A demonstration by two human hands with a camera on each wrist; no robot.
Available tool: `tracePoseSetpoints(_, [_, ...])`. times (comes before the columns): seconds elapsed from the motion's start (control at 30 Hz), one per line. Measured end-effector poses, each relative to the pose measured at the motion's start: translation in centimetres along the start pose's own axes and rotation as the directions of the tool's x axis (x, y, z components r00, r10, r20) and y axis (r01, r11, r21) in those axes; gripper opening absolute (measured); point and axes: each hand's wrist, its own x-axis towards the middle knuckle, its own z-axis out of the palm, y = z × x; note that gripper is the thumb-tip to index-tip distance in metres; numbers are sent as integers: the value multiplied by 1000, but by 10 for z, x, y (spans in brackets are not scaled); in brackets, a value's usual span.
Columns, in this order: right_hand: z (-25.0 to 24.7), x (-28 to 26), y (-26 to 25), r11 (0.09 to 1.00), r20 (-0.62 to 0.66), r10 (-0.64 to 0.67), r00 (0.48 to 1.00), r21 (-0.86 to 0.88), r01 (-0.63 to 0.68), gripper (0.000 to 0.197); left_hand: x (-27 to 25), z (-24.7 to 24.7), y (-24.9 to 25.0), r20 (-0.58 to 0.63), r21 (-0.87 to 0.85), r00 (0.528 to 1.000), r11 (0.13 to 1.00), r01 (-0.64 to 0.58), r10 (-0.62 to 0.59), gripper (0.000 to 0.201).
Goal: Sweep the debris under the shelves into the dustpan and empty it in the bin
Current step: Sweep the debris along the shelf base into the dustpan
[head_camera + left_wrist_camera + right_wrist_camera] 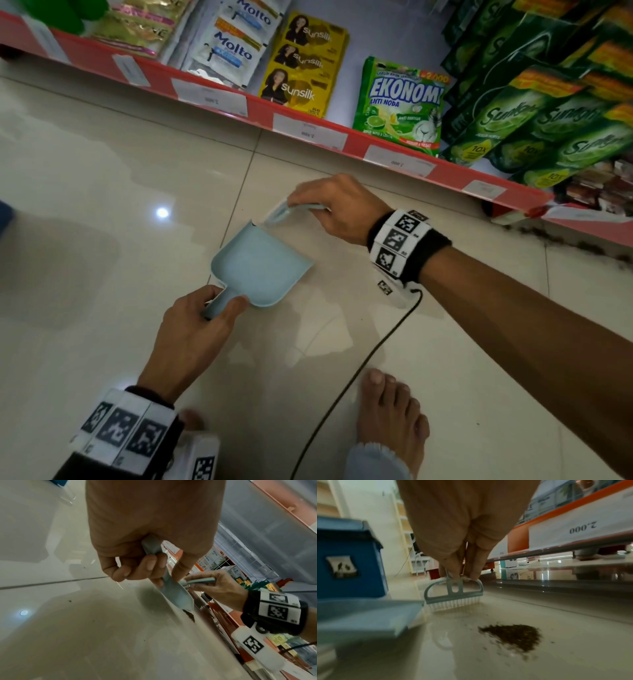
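Observation:
A pale blue dustpan [262, 265] sits on the tiled floor, and my left hand [202, 322] grips its short handle [151, 546]. My right hand [337, 209] pinches the handle of a small pale blue brush [453, 595] whose white bristles touch the floor by the pan's far corner. A pile of dark brown debris [513, 635] lies on the tile beside the pan's lip [373, 616], in front of the shelf. More dark debris [579, 240] runs along the foot of the red shelf at the right. In the left wrist view the debris [188, 615] shows just past the pan's edge.
The red-edged shelf [308, 126] carries sachets and green soap pouches. A blue bin [349, 568] stands on the floor behind the dustpan. A black cable [356, 373] trails across the tiles. My bare foot [390, 418] is planted near the cable.

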Motion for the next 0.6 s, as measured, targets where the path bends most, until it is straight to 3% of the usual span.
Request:
tracePoseSetpoints(0.1, [-8, -15, 16, 994, 192, 72, 979, -98, -54, 41, 3, -8, -12, -56, -36, 998, 999, 19, -21, 41])
tracePoseSetpoints(0.17, [-19, -32, 29, 987, 219, 120, 968, -136, -91, 39, 2, -4, -16, -51, -33, 999, 999, 16, -18, 40])
tracePoseSetpoints(0.27, [-37, -56, 41, 987, 155, 131, 979, -114, -115, 37, 4, -5, -16, -39, -70, 999, 997, 34, -37, 40])
tracePoseSetpoints(0.37, [-42, -60, 42, 993, -47, 106, 993, -44, -109, 33, 6, 2, -7, -6, -87, 1000, 996, 1, -2, 40])
tracePoseSetpoints(0.47, [-37, -44, 44, 983, -218, 137, 966, -92, -160, 36, 10, 9, 4, 7, -56, 999, 998, -37, 38, 39])
tracePoseSetpoints(0.53, [-30, -34, 43, 970, -180, 179, 967, -132, -204, 43, 15, 8, 7, 35, -69, 997, 996, -63, 66, 38])
tracePoseSetpoints(0.6, [-23, -33, 43, 963, -40, 214, 976, -156, -217, 50, 13, 13, 13, 43, -74, 995, 993, -92, 95, 36])
